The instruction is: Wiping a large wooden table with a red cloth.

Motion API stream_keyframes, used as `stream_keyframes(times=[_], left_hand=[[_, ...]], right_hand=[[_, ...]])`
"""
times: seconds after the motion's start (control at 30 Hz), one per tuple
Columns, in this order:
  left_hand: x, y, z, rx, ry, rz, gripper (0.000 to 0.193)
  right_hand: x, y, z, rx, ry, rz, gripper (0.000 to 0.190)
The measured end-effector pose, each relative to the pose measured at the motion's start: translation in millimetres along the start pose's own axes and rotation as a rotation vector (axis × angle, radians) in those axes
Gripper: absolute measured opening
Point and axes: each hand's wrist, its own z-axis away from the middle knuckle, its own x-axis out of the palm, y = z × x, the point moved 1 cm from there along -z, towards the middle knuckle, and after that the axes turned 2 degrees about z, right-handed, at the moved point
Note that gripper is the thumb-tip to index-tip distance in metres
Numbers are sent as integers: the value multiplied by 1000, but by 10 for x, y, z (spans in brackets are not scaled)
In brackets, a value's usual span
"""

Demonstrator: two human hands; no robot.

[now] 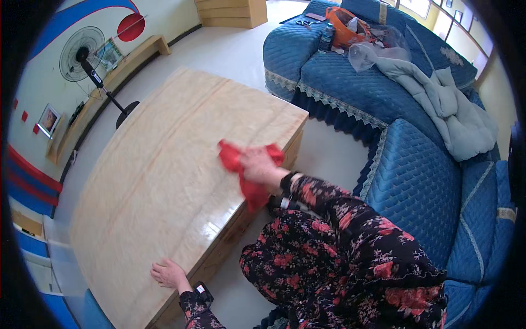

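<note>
Under my right hand [259, 163] a red cloth [231, 158] is bunched against the top of a glossy, marble-patterned coffee table [156, 160]. Part of the cloth droops over the table's near edge, and hand and cloth are slightly blurred. My left hand [169, 273] rests on the tabletop close to the same edge, lower in the view. It holds nothing, and its fingers are a little apart. Dark floral sleeves cover both arms, with a black band at each wrist.
A blue quilted sofa [341, 82] curves round the right side. On it lie an orange bag [345, 31], a bottle [326, 38], scissors [305, 23] and a pale grey quilt [444, 98]. A standing fan [83, 55] and a low wooden shelf [135, 51] are beyond the table.
</note>
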Motion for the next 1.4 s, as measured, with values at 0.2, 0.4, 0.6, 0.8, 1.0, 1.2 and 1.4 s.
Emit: stream_keyframes(times=[0.2,0.4,0.6,0.8,1.0,1.2,1.4], left_hand=[[-54,57,-15,-12,-10,-15,52],[-112,66,4,-3,-24,-35,53],[-130,88,49,-17,-42,-18,53],[-133,76,28,-28,-38,-20,53],[-78,169,-20,8,16,-2,53],[-81,44,30,-4,24,-31,55],[-35,41,16,-1,17,-54,54]], right_hand=[[46,918,-282,493,262,228,46],[375,-38,-619,358,396,229,45],[507,-1505,-202,-299,110,-145,46],[290,-905,294,-675,63,-233,52],[63,305,-63,-178,257,26,53],[365,-453,-596,314,272,69,52],[473,-1324,32,-468,220,-227,49]])
